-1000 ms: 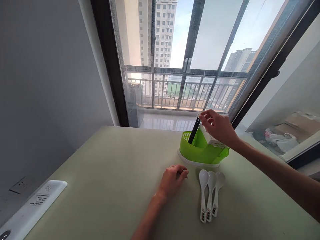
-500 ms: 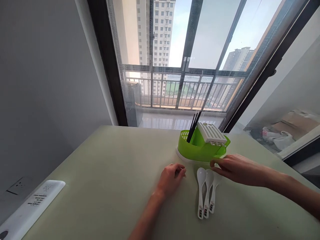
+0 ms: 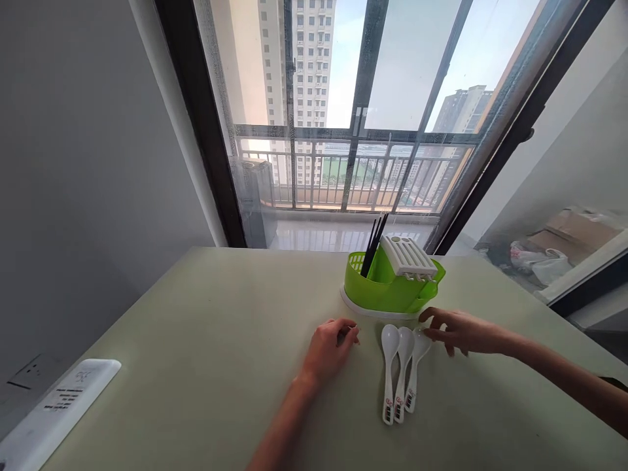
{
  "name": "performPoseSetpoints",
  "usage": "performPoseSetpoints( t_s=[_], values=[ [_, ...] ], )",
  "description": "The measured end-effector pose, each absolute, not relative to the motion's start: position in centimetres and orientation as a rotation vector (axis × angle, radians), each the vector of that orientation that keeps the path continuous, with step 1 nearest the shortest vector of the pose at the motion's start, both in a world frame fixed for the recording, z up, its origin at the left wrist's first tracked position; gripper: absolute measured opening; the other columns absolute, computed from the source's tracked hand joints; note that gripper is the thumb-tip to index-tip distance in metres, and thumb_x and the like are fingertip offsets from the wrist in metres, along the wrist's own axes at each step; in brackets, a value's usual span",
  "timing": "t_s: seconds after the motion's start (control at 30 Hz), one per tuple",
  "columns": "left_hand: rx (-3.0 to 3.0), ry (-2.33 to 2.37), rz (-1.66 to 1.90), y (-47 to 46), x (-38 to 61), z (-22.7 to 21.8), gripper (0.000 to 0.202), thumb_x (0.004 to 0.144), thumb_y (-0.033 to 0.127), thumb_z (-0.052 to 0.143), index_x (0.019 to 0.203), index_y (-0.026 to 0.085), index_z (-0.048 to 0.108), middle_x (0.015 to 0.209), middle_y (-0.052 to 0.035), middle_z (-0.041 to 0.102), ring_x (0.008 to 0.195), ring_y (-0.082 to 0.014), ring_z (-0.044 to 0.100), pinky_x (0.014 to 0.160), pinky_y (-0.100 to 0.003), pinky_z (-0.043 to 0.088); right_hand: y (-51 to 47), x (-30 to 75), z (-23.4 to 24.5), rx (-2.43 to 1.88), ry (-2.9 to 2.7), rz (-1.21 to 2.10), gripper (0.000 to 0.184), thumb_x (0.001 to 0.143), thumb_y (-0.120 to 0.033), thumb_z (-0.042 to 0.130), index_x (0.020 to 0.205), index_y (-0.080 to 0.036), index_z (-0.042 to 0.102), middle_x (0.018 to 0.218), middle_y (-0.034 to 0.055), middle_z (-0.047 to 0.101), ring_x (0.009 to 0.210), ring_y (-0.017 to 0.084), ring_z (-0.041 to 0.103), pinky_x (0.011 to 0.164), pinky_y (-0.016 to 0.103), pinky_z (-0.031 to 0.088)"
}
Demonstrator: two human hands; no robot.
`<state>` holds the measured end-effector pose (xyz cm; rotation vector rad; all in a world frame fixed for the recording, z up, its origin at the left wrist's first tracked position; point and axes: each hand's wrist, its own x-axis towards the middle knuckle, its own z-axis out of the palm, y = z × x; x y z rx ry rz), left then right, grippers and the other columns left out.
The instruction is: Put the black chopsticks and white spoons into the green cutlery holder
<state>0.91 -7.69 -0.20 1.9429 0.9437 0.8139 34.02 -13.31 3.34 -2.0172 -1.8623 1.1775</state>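
Three white spoons [image 3: 388, 376] lie side by side on the table, bowls towards the far side and labelled handle ends towards me. My right hand [image 3: 454, 331] hovers at the rightmost spoon [image 3: 418, 353], thumb and fingers apart near its bowl; whether they touch it is unclear. To the left of the spoons, my left hand [image 3: 331, 347] rests on the table with fingers curled in and nothing visible in them. Just behind the spoons stands a green utensil holder [image 3: 377, 296] with a white slotted top [image 3: 409, 256] and several black chopsticks [image 3: 373, 245] leaning upright in its left part.
The pale green table [image 3: 220, 340] reaches to a glass sliding door with dark frames. A long white labelled object [image 3: 63, 409] lies along the left table edge by the wall. Beyond the right side are a cardboard box [image 3: 574, 235] and plastic bags [image 3: 544, 263].
My right hand has spread its fingers and uncovered more of the rightmost spoon's bowl. The view has shifted slightly. My left hand and the spoons have stayed in place.
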Motion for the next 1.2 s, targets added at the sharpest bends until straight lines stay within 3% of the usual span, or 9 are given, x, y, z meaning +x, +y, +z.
performPoseSetpoints(
  t_s=[0.13, 0.3, 0.47, 0.53, 0.63, 0.9, 1.07, 1.2],
  values=[
    [1.935, 0.943, 0.81, -7.7, 0.9, 0.0, 0.028, 0.098, 0.04, 0.052, 0.099, 0.021, 0.073, 0.087, -0.0026, 0.08, 0.078, -0.0185, 0.069, 0.075, -0.03, 0.053, -12.5, 34.1, 2.8, -1.983, -1.779, 1.316, 0.06, 0.079, -0.078, 0.058, 0.1, -0.022, 0.065, 0.093, 0.0098, 0.076, 0.072, 0.023, 0.076, 0.051, 0.026, 0.053],
    [1.931, 0.933, 0.807, -7.8, 0.8, 0.4, 0.029, 0.098, 0.04, 0.051, 0.098, 0.02, 0.073, 0.086, -0.0036, 0.079, 0.074, -0.0181, 0.067, 0.073, -0.03, 0.051, -12.3, 34.2, 2.6, -1.897, -1.776, 1.39, 0.058, 0.079, -0.074, 0.064, 0.099, -0.019, 0.069, 0.088, 0.0103, 0.078, 0.078, 0.024, 0.078, 0.054, 0.024, 0.051],
    [1.929, 0.951, 0.803, -7.8, 0.8, 0.3, 0.03, 0.098, 0.041, 0.051, 0.097, 0.021, 0.073, 0.086, -0.0035, 0.079, 0.073, -0.018, 0.066, 0.073, -0.03, 0.051, -13.2, 35.4, 4.3, -1.827, -1.783, 1.214, 0.039, 0.086, -0.061, 0.065, 0.086, -0.024, 0.072, 0.079, 0.0084, 0.079, 0.065, 0.025, 0.077, 0.047, 0.028, 0.051],
    [1.921, 0.955, 0.799, -7.8, 0.9, 0.1, 0.029, 0.098, 0.041, 0.051, 0.096, 0.021, 0.073, 0.085, -0.0034, 0.079, 0.072, -0.0179, 0.066, 0.073, -0.029, 0.051, -13.8, 36.2, 6.2, -1.809, -1.802, 1.085, 0.033, 0.094, -0.056, 0.058, 0.084, -0.027, 0.072, 0.077, 0.0075, 0.079, 0.062, 0.025, 0.075, 0.047, 0.031, 0.052],
    [1.918, 0.95, 0.804, -7.8, 0.9, 0.0, 0.028, 0.098, 0.04, 0.052, 0.097, 0.022, 0.073, 0.085, -0.0026, 0.079, 0.073, -0.0176, 0.066, 0.073, -0.029, 0.05, -14.8, 36.7, 10.2, -1.817, -1.944, 0.722, 0.033, 0.096, -0.053, 0.056, 0.083, -0.028, 0.074, 0.057, 0.0053, 0.073, 0.049, 0.025, 0.069, 0.041, 0.031, 0.05],
    [1.932, 0.948, 0.812, -7.8, 0.8, 0.2, 0.027, 0.099, 0.038, 0.053, 0.097, 0.021, 0.073, 0.084, -0.0024, 0.078, 0.074, -0.0177, 0.066, 0.073, -0.029, 0.049, -17.1, 31.9, 18.9, -1.844, -1.9, -0.304, 0.04, 0.097, -0.065, 0.046, 0.108, -0.035, 0.07, 0.064, -0.0013, 0.073, 0.044, 0.02, 0.065, 0.044, 0.029, 0.044],
    [1.951, 0.949, 0.815, -7.8, 0.9, 0.1, 0.028, 0.099, 0.039, 0.052, 0.096, 0.021, 0.073, 0.083, -0.0019, 0.078, 0.071, -0.0167, 0.064, 0.071, -0.028, 0.048, -16.6, 27.7, 20.9, -1.639, -1.837, -0.746, 0.053, 0.101, -0.068, 0.035, 0.109, -0.028, 0.07, 0.071, 0.0007, 0.077, 0.051, 0.02, 0.068, 0.048, 0.027, 0.041],
    [1.951, 0.939, 0.823, -7.8, 0.9, -0.1, 0.028, 0.1, 0.037, 0.052, 0.097, 0.021, 0.073, 0.083, -0.002, 0.078, 0.069, -0.0158, 0.063, 0.07, -0.027, 0.048, -15.1, 25.3, 20.7, -1.55, -1.779, -0.949, 0.039, 0.104, -0.053, 0.047, 0.106, -0.022, 0.071, 0.075, 0.002, 0.078, 0.053, 0.018, 0.068, 0.046, 0.024, 0.036]
  ],
)
